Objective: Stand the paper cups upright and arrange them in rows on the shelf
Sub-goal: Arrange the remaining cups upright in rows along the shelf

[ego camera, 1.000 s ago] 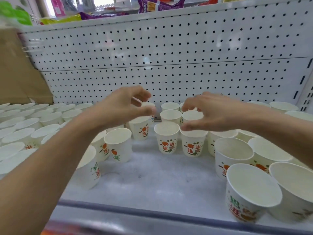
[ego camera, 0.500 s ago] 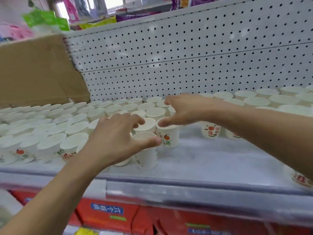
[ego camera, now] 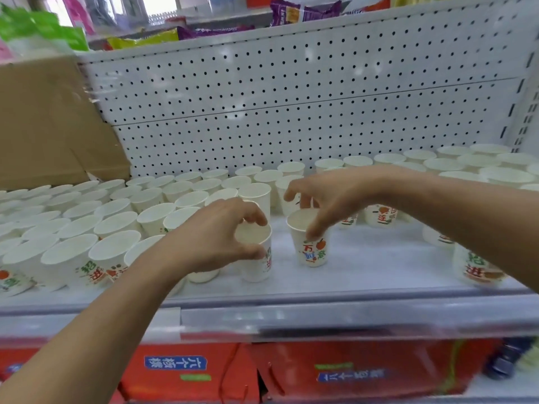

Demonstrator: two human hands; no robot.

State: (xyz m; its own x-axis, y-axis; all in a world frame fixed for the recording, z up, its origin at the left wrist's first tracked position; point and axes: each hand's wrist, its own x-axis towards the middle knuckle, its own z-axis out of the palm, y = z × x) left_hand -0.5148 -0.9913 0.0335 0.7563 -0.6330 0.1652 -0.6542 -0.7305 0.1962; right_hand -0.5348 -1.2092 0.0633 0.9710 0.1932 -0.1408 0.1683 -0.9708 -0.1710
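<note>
- The shelf [ego camera: 364, 275] filled the middle of the frame, with its pegboard back panel [ego camera: 291, 112] above and a cardboard box [ego camera: 43, 121] at the upper left. Over the last second the view had swung from the centre cluster towards the left end. This brought the shelf's front edge and the red cartons [ego camera: 189, 371] below it into the bottom of the frame.
- The packed block of paper cups [ego camera: 87, 225] at centre left stood upright in tight rows. A looser group of cups [ego camera: 466, 167] sat at the upper right, with bare deck between the two. The task looked well along, but the right side was not yet closed up.
- The left hand [ego camera: 215, 237], at frame centre, had thumb and fingers curled round the rim of the left-hand cup [ego camera: 258, 263]. That cup stood upright at the right end of the block's front row, much where it was half a second earlier.
- The right hand [ego camera: 335, 196], just right of centre, pinched the rim of the right-hand cup [ego camera: 310, 249] from above, thumb on the near wall.
- Half a second earlier the two held cups had been touching; now bare shelf showed between them.
- The right-hand cup leaned slightly, and whether its base sat flat could not be told. It probably still needed sliding in beside the left-hand cup to extend the row.
</note>
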